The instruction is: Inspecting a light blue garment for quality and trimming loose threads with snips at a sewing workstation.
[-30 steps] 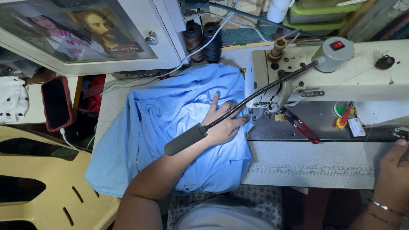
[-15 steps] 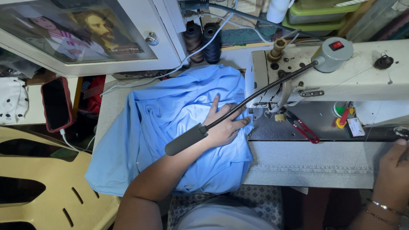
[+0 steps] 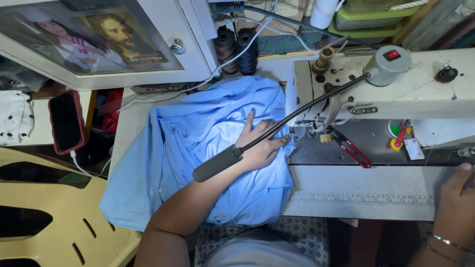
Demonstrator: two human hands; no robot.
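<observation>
A light blue garment [image 3: 198, 148] lies bunched on the sewing table, its right edge up against the needle area of a white sewing machine [image 3: 396, 94]. My left hand [image 3: 260, 143] rests flat on the cloth, fingers spread and pointing toward the needle. A flexible gooseneck lamp [image 3: 217, 163] crosses over that hand. My right hand [image 3: 457, 202], with thin bracelets on the wrist, sits at the table's front right edge; its fingers are partly out of view and nothing shows in them.
Red-handled snips [image 3: 354, 151] lie on the machine bed. Two dark thread cones [image 3: 235, 47] stand behind the cloth. A phone in a red case [image 3: 67, 121] charges at the left. A yellow plastic chair [image 3: 44, 217] sits lower left. A white cabinet door [image 3: 99, 44] is above.
</observation>
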